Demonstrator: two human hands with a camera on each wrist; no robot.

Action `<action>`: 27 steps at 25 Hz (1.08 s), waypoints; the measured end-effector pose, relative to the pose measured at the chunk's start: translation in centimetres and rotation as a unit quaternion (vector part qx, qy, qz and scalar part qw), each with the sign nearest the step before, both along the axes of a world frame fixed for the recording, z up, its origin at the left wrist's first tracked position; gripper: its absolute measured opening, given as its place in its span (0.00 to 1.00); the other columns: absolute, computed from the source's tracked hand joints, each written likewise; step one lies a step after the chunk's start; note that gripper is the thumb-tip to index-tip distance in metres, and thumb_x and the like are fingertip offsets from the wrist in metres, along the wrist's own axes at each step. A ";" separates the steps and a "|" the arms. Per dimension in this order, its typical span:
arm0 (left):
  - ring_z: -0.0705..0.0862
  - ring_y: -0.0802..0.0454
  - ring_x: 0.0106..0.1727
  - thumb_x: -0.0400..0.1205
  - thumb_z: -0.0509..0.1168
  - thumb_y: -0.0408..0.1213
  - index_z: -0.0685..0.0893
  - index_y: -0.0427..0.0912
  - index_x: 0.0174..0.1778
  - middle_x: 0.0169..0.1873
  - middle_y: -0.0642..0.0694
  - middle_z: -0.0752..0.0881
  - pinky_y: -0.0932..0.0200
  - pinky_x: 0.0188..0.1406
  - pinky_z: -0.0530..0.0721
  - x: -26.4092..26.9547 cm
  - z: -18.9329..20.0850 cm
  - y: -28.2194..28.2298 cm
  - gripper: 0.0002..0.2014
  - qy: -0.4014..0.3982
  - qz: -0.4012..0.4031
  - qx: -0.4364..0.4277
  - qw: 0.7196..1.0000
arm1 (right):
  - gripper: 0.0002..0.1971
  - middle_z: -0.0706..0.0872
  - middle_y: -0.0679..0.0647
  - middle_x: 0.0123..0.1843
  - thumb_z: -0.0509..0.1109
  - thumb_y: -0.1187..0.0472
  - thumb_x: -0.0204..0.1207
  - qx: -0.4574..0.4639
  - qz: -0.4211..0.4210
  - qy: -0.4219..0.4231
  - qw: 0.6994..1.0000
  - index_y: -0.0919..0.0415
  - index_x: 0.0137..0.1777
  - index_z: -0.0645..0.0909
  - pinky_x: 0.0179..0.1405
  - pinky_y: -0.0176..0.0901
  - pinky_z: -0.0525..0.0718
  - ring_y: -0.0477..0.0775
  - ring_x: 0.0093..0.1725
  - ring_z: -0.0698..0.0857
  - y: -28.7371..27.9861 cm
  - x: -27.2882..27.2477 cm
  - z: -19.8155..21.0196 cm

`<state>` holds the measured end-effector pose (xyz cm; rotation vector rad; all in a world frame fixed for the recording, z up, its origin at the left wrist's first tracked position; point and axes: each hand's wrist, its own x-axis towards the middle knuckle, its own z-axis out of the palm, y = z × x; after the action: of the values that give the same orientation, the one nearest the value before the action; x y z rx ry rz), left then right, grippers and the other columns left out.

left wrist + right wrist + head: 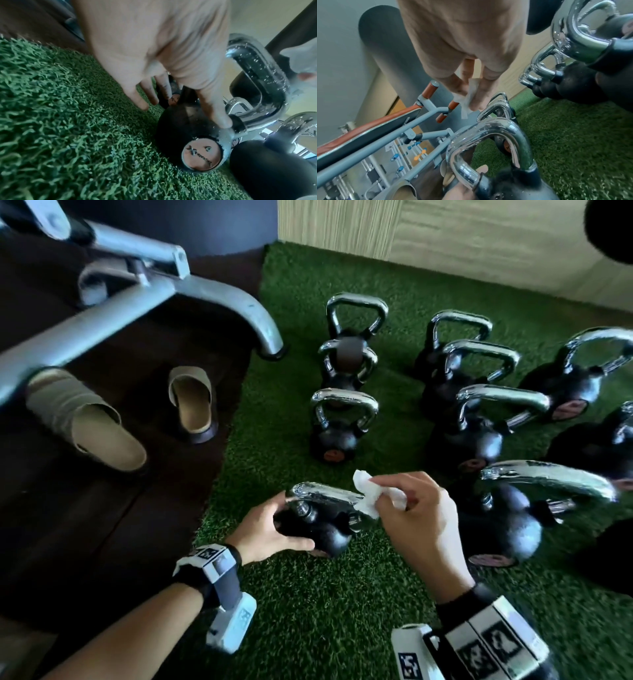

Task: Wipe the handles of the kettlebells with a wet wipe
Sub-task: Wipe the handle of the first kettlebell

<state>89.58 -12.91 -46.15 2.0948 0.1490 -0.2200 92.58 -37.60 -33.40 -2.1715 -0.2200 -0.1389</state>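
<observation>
A small black kettlebell (329, 537) stands on green turf, its chrome handle (323, 496) beaded with droplets. My left hand (274, 525) grips the black body, thumb low at the front. In the left wrist view the thumb (217, 115) presses on the kettlebell (185, 135) just below the handle (271, 86). My right hand (421, 508) pinches a crumpled white wet wipe (371, 494) at the handle's right end; I cannot tell if it touches. In the right wrist view the wipe (468, 98) hangs from the fingers (476, 94) above the handle (498, 129).
Several more chrome-handled kettlebells (342, 422) (479, 436) (507, 518) stand in rows on the turf (325, 611), close on my right. A grey metal bench frame (154, 292) and two beige slippers (191, 402) are on the dark floor at left. A wooden wall (479, 244) runs behind.
</observation>
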 end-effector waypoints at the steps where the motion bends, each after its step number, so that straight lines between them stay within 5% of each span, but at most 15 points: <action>1: 0.80 0.80 0.58 0.61 0.89 0.50 0.79 0.68 0.61 0.56 0.72 0.84 0.68 0.64 0.82 0.2 -0.1 -0.3 0.36 0.000 -0.001 0.008 1.000 | 0.10 0.88 0.40 0.51 0.79 0.63 0.72 0.014 0.001 0.005 1.000 0.45 0.47 0.93 0.43 0.35 0.83 0.38 0.50 0.86 0.1 -0.3 0.2; 7: 0.82 0.79 0.51 0.57 0.89 0.57 0.80 0.63 0.55 0.49 0.71 0.86 0.80 0.55 0.80 0.5 -0.5 -2.4 0.33 -0.001 0.014 0.024 1.000 | 0.16 0.87 0.37 0.52 0.81 0.67 0.66 0.006 0.052 -0.014 0.999 0.49 0.51 0.93 0.50 0.46 0.92 0.40 0.51 0.89 1.3 -0.7 -0.3; 9: 0.85 0.77 0.54 0.58 0.88 0.59 0.80 0.64 0.54 0.51 0.70 0.88 0.73 0.59 0.83 0.3 -0.9 -2.5 0.32 -0.017 0.026 0.009 0.999 | 0.14 0.88 0.38 0.50 0.81 0.68 0.68 -0.014 0.054 -0.026 0.998 0.51 0.50 0.93 0.50 0.39 0.90 0.38 0.49 0.89 1.7 -0.5 -0.6; 11: 0.85 0.76 0.53 0.58 0.87 0.59 0.80 0.63 0.53 0.50 0.69 0.88 0.75 0.57 0.83 0.0 -1.2 -2.8 0.32 -0.031 0.040 0.017 0.999 | 0.13 0.88 0.39 0.48 0.81 0.70 0.70 -0.033 0.043 -0.056 0.997 0.54 0.50 0.94 0.48 0.24 0.83 0.36 0.49 0.87 2.0 -0.5 -0.9; 13: 0.86 0.74 0.52 0.57 0.86 0.61 0.82 0.61 0.53 0.48 0.68 0.88 0.76 0.54 0.82 -0.2 -1.6 -3.3 0.32 -0.048 0.061 0.024 0.997 | 0.12 0.88 0.42 0.47 0.79 0.72 0.71 -0.047 0.043 -0.078 0.995 0.58 0.51 0.93 0.45 0.20 0.80 0.35 0.48 0.86 2.5 -0.3 -1.5; 18: 0.88 0.69 0.54 0.57 0.84 0.68 0.85 0.57 0.60 0.52 0.64 0.91 0.60 0.57 0.89 -0.7 -2.7 -3.9 0.37 -0.042 0.093 0.024 0.994 | 0.11 0.83 0.48 0.46 0.73 0.75 0.75 -0.115 0.082 -0.116 0.983 0.62 0.51 0.91 0.36 0.29 0.80 0.42 0.34 0.82 3.7 -0.7 -2.4; 22: 0.87 0.71 0.55 0.57 0.84 0.69 0.85 0.56 0.62 0.54 0.64 0.90 0.63 0.59 0.88 -0.9 -2.4 -4.0 0.39 -0.044 0.093 0.040 0.994 | 0.11 0.84 0.48 0.47 0.72 0.74 0.76 -0.119 0.018 -0.092 0.988 0.63 0.52 0.92 0.40 0.26 0.80 0.41 0.33 0.81 2.6 -0.4 -2.5; 27: 0.87 0.71 0.54 0.57 0.84 0.67 0.85 0.55 0.59 0.52 0.64 0.90 0.65 0.58 0.87 -1.0 -2.4 -4.1 0.37 -0.035 0.095 0.042 0.994 | 0.11 0.87 0.54 0.49 0.74 0.77 0.74 -0.120 0.037 -0.153 0.980 0.66 0.53 0.91 0.34 0.35 0.86 0.47 0.35 0.86 2.9 -1.2 -3.5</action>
<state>88.61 -16.98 -48.53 2.1520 0.3178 -0.0262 91.36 -34.72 -36.88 -2.3699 -0.5148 -0.4247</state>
